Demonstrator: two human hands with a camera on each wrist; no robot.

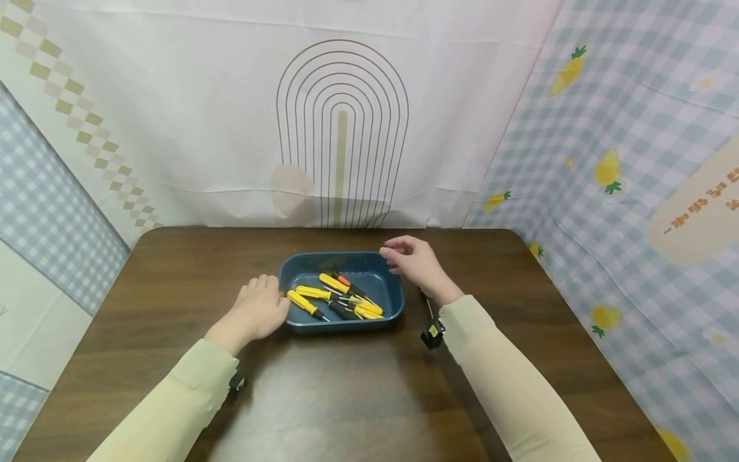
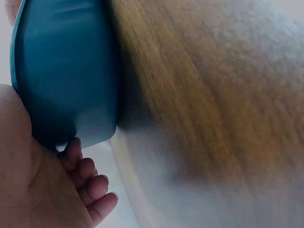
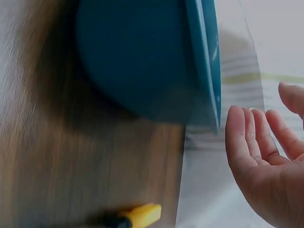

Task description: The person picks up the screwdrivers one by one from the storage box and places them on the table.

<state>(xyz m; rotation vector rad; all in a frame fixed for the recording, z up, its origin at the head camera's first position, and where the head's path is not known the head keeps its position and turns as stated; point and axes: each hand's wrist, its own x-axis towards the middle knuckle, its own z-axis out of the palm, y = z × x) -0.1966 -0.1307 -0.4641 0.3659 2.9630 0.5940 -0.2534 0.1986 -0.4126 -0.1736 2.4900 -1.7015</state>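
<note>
I am gripping the left end of the blue tray (image 1: 346, 326) with the left hand (image 1: 256, 311). The tray is lying on the table (image 1: 340, 391) between both hands, long axis running left-right, screwdrivers (image 1: 303, 303) lying inside. The right hand (image 1: 418, 264), loosely parted and holding nothing, is hovering just beside the far right corner, nearer that end.

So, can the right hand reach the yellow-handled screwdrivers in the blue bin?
Probably yes: the right hand looks empty beside the blue bin, whose open top leaves the yellow-handled screwdrivers uncovered.
</note>
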